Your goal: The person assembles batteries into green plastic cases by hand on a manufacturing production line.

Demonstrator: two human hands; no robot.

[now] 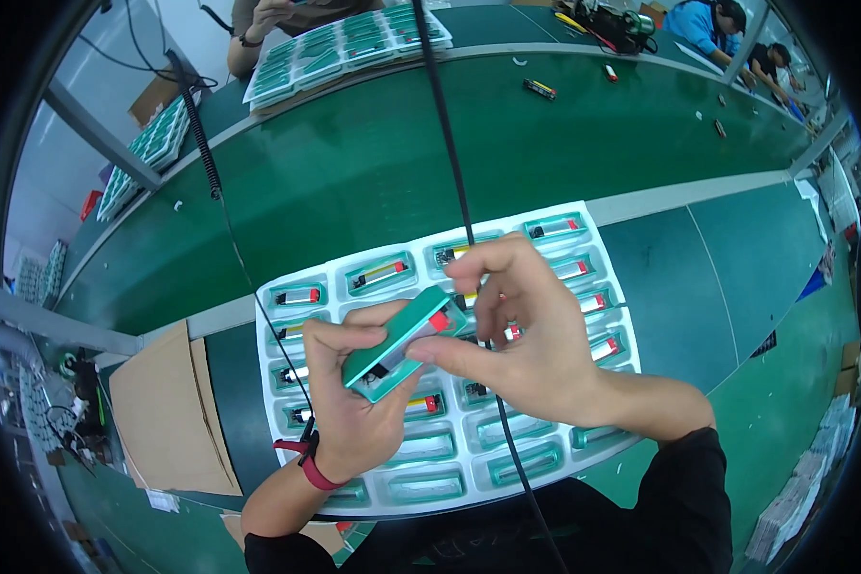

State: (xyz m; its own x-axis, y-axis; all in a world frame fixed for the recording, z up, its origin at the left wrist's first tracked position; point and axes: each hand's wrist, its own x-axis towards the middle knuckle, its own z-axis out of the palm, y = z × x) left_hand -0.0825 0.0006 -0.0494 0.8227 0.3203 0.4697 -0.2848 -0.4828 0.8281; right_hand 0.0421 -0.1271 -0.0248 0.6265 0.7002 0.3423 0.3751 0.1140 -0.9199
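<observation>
Together, bare hands (545, 371); oblong, smooth green case (411, 328)

— What under the work?
— A dark green bench (655, 287), crossed on the right by a thin pale line (716, 277).
— And directly on it?
— A white tray (338, 279) in the middle, covering part of the pale far edge (689, 194); to the left, a flat piece of brown cardboard (163, 407).
— Beyond?
— A long glossy green surface (354, 191), carrying a small black-and-yellow device (540, 89) and a smaller red-and-white piece (610, 73).
</observation>
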